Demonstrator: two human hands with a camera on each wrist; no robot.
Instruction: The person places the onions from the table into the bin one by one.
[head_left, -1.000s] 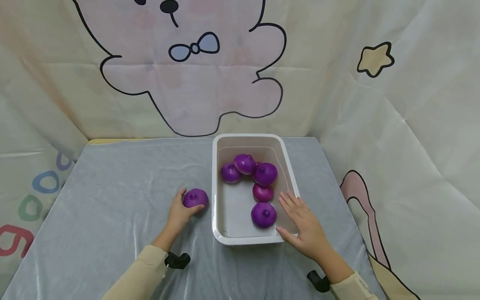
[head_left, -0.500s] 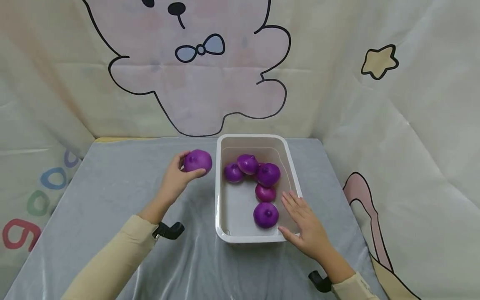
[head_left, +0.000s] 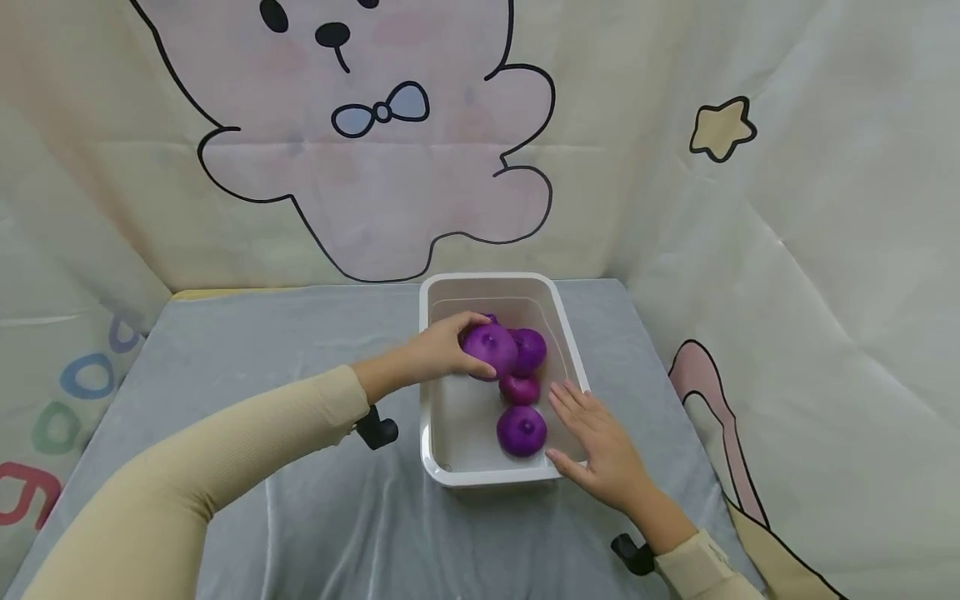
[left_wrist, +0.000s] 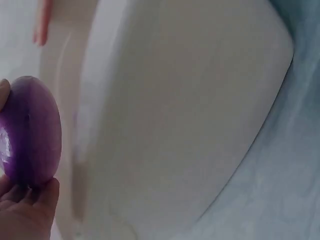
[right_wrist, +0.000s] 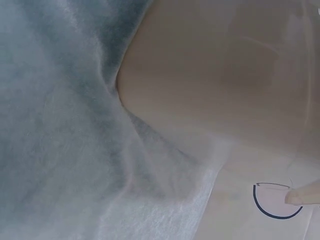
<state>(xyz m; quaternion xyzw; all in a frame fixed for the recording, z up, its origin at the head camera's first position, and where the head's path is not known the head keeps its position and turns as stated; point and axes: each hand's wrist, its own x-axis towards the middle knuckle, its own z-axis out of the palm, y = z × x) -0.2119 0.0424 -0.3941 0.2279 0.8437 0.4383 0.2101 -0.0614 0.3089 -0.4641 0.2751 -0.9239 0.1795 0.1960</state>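
My left hand (head_left: 438, 350) reaches over the white plastic bin (head_left: 427, 425) and grips a purple onion (head_left: 490, 348) between thumb and fingers. In the left wrist view, the same onion (left_wrist: 32, 132) shows with fingertips at both ends. Inside the bin lie more onions: one at the right (head_left: 529, 352), a smaller, redder one (head_left: 520, 390) below it, and one near the front (head_left: 522, 431). Others at the back left are mostly hidden behind the held onion and hand. My right hand (head_left: 600, 450) rests with straight fingers at the bin's front right rim.
A grey-blue cloth (head_left: 315, 492) covers the table beneath the bin. Behind stands a cloth backdrop (head_left: 600, 125) with a cartoon animal, and a side sheet (head_left: 825, 250) with a star hangs at the right. Both wrists carry black camera mounts (head_left: 377, 429).
My left hand lifted the onion off the cloth left of the bin and carried it right, over the back left of the bin. The right hand stayed at the rim.
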